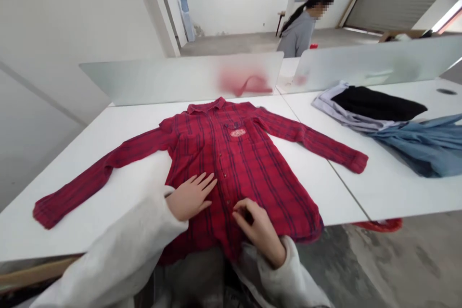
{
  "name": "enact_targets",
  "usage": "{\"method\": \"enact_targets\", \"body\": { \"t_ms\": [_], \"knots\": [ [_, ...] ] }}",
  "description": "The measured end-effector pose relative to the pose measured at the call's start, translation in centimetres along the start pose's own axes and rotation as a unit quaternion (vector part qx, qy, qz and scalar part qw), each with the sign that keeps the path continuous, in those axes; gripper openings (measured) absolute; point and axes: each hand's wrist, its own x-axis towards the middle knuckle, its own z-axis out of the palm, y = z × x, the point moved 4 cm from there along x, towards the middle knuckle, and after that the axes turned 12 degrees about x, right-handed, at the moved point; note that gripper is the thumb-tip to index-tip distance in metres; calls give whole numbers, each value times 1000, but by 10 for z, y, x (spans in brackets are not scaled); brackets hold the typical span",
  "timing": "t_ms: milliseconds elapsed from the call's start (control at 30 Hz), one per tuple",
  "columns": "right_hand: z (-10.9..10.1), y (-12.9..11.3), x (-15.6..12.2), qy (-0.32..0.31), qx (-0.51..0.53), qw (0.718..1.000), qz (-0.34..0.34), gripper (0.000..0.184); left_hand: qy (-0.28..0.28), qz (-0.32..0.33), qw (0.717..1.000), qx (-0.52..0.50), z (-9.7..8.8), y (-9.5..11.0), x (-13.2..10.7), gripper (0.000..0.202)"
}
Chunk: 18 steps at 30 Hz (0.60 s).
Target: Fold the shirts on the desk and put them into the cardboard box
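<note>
A red plaid shirt (249,163) with dark stripes lies front up on the white table, collar at the far side and both sleeves spread outward. It has a row of buttons down the middle and an oval patch (237,133) by the chest pocket. My left hand (191,196) rests flat on the shirt's lower left front, fingers spread. Right of the button row, my right hand (258,226) is curled, with thumb and forefinger tips close together just over the lower front. Whatever may be between those fingertips is hidden.
Folded black cloth (378,102), light purple cloth (330,106) and blue denim-like cloth (429,144) lie at the right. Frosted dividers (144,79) line the table's back edge. Behind them stands a person in grey (298,33). A red rim (382,224) shows below the front edge.
</note>
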Motion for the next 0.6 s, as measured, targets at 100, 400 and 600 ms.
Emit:
{"method": "enact_targets", "body": {
  "t_ms": [100,400,600],
  "knots": [
    [-30,-3,-6,53,-10,998,-25,15,30,-23,999,-3,3,32,-51,54],
    [-148,37,-74,62,-405,912,-29,40,151,-201,968,21,36,56,-119,61],
    [-128,-35,-8,-107,-466,866,-145,39,137,-106,985,18,-24,35,-91,43]
  ]
}}
